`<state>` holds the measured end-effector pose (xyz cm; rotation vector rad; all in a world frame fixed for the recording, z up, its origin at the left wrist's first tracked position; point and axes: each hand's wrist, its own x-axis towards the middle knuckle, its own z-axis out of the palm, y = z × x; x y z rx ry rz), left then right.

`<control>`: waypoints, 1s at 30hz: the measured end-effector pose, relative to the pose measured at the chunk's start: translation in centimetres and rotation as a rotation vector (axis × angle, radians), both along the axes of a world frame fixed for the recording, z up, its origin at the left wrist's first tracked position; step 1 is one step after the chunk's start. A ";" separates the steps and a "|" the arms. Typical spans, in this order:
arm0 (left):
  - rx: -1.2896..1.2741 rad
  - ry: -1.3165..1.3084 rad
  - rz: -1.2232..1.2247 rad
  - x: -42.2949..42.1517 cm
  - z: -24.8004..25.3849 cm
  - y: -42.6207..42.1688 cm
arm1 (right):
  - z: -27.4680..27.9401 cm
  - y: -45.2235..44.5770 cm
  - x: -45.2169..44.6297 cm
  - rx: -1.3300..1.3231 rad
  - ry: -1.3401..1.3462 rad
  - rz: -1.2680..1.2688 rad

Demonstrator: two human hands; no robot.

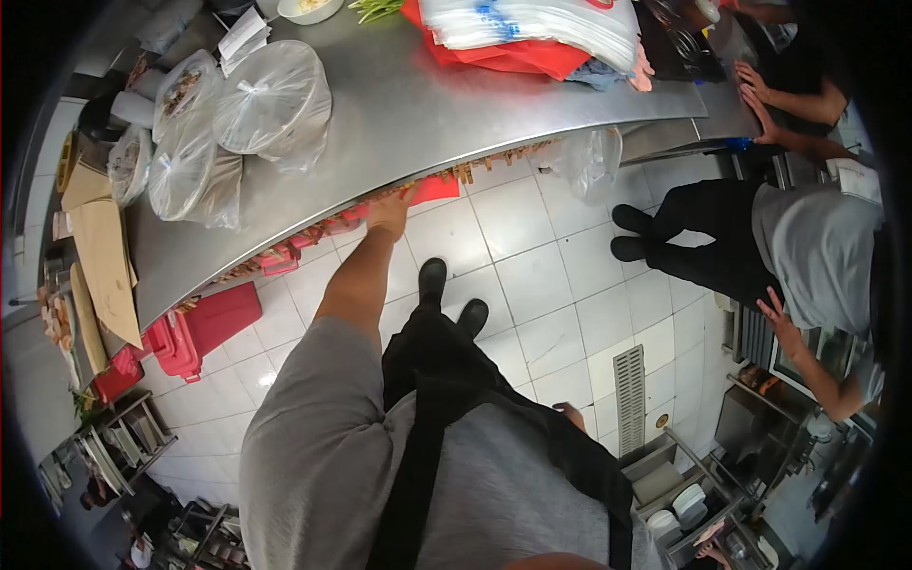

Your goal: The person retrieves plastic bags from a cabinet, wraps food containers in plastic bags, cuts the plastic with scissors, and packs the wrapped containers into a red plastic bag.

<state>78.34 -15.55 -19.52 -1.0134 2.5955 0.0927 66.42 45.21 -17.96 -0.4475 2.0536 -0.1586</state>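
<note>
My left hand (388, 211) reaches to the front edge of the steel table (408, 114). Its fingers are closed at a row of wooden clothespins (464, 173) clipped along that edge, right beside a flat red sheet (437, 189). What exactly the fingers grip is too small to make out. Low by my right side, only part of my right hand (571, 415) shows past the black apron (560, 456); its fingers are mostly hidden.
Plastic-wrapped round containers (271, 100) stand on the table's left. White plastic bags (532, 24) lie stacked on red material at the back. Below the left side is a red bin (204, 332). A person in a grey shirt (812, 247) stands at right, near a floor drain (629, 399).
</note>
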 end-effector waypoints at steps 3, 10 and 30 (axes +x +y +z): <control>-0.144 0.057 -0.081 1.1 -4.4 -2.0 | -0.9 3.3 1.2 0.021 -0.023 -0.050; 0.103 0.486 -0.102 2.2 -1.1 -1.9 | -2.2 3.5 1.6 0.071 -0.048 -0.190; 0.059 -0.011 0.137 2.1 -1.9 -1.7 | 20.3 -27.0 -18.4 -0.909 0.444 -0.095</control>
